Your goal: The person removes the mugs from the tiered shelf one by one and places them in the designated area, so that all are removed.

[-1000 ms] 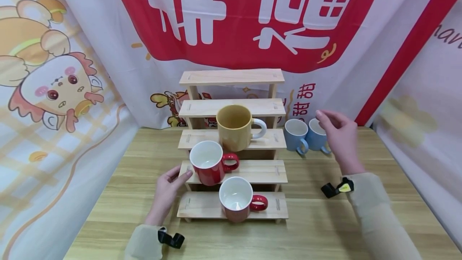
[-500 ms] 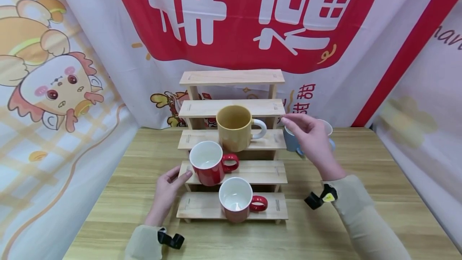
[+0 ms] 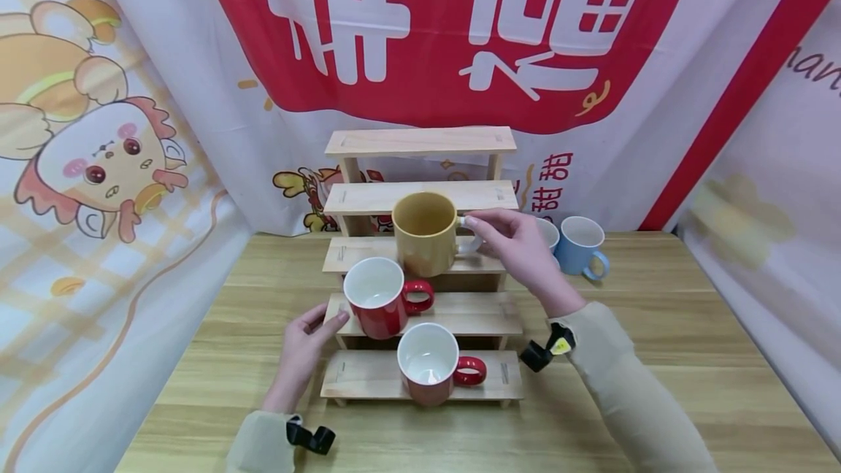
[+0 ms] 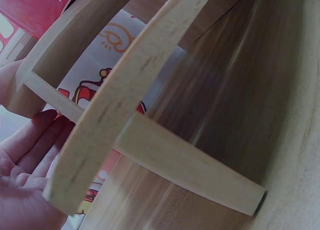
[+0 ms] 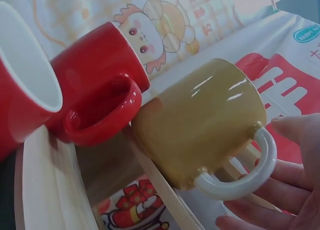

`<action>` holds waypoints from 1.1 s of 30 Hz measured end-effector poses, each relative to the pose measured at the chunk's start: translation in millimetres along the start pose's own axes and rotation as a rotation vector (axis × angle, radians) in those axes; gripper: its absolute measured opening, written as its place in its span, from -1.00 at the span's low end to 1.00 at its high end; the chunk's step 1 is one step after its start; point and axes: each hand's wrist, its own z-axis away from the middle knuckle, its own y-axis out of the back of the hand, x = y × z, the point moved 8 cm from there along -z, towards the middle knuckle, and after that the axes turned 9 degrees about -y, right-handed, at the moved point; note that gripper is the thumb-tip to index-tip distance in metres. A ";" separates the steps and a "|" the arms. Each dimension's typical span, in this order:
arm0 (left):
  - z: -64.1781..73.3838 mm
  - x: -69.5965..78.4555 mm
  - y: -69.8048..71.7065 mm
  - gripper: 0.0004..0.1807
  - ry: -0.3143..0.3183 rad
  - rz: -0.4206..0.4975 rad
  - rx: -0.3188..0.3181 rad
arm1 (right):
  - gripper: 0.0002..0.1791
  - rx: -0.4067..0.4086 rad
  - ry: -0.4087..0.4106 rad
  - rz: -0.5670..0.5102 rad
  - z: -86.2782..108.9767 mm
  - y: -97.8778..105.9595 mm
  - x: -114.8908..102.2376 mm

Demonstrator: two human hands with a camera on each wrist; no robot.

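Observation:
A yellow mug [image 3: 425,250] with a white handle stands on the middle step of the wooden tiered shelf [image 3: 420,139]. My right hand [image 3: 522,254] is at that handle. In the right wrist view its fingers [image 5: 280,182] extend loosely behind the handle, the thumb close to the handle's upper end. At the shelf's left side, my left hand [image 3: 304,349] grips the end of the second step from the front, thumb above and fingers beneath the board. Beside that thumb is a red mug [image 3: 382,318] with a white inside. Another red mug [image 3: 430,385] sits on the front step.
To the right of the shelf, a blue mug [image 3: 580,258] stands on the wooden table [image 3: 617,400]. A second blue mug [image 3: 547,231] beside it is mostly hidden behind my right hand. Printed cloth [image 3: 263,144] hangs behind the shelf and along both sides.
My right hand has moved left from over the blue mugs to the yellow mug's handle. The left hand keeps its grip on the shelf, and the mugs stand where they were.

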 end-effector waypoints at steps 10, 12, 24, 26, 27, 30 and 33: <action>-1.2 -0.2 -0.6 -0.38 -0.009 0.006 0.007 | -0.60 -0.045 -0.028 -0.068 -5.3 -12.2 -2.7; -1.4 0.0 -0.6 -0.39 -0.013 0.008 0.009 | -0.61 -0.051 -0.032 -0.070 -5.7 -12.6 -2.3; -1.6 -2.8 -0.4 -0.36 0.005 0.013 0.005 | -0.62 -0.048 -0.075 -0.135 -6.2 -9.5 10.9; -1.7 -2.6 -0.3 -0.36 0.004 0.015 0.005 | -0.60 -0.049 -0.082 -0.150 -5.9 -9.0 13.3; -1.8 -2.4 -0.3 -0.36 0.003 0.015 0.003 | -0.59 -0.050 -0.082 -0.155 -5.8 -8.9 14.1; -1.8 -2.2 -0.3 -0.37 0.001 0.014 0.001 | -0.56 -0.051 -0.075 -0.160 -5.4 -8.5 15.3; -1.7 -1.9 -0.6 -0.37 -0.001 0.015 -0.003 | -0.56 -0.047 -0.062 -0.159 -4.5 -7.9 15.3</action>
